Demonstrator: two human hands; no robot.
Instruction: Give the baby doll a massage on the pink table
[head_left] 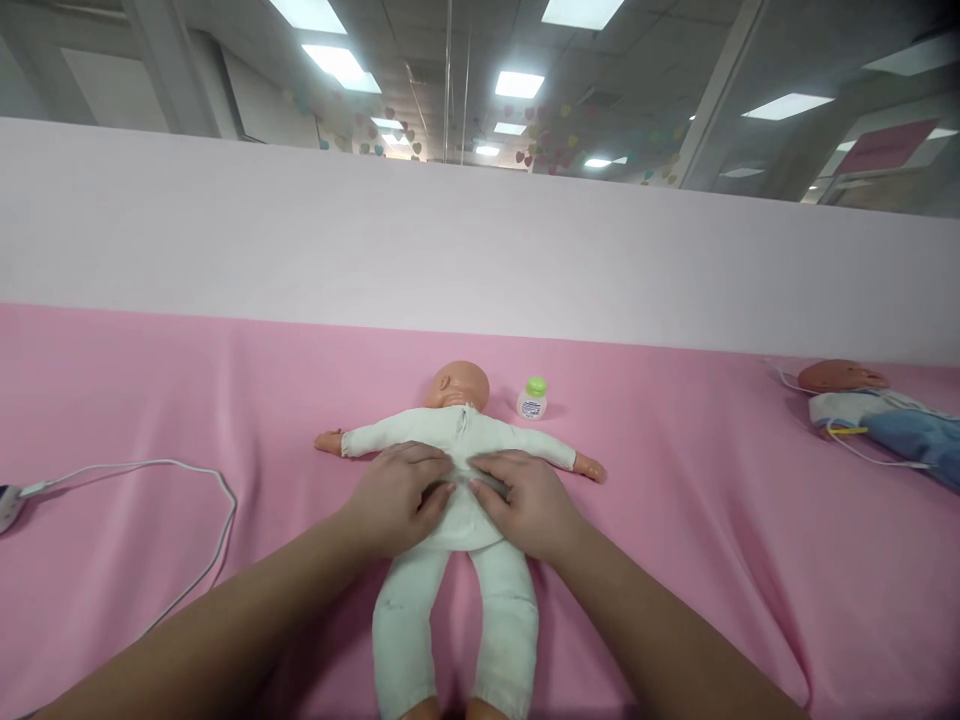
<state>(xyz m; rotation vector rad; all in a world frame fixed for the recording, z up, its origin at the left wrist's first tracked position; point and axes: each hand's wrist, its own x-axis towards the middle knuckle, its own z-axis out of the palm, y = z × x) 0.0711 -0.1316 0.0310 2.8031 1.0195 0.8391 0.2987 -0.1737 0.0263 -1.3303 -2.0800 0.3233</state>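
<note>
A baby doll [466,525] in a white cloth body lies stretched out on the pink cloth, with its bald head away from me and its arms spread. Its face does not show, only an ear and the smooth head. On the left side of the doll's torso rests my left hand [401,490], fingers extended and thumb apart. My right hand [525,495] mirrors it on the right side, also open, with fingertips pointing in towards the middle. Neither hand grasps anything. Beside the doll's head stands a small white bottle [532,405] with a green cap.
Pink cloth [675,520] covers the table up to a white wall [480,250] with glass above. A white cable [172,463] runs from a power strip [10,507] at the left. Far right lies another doll [844,377] in blue and white, with thin tubing around it.
</note>
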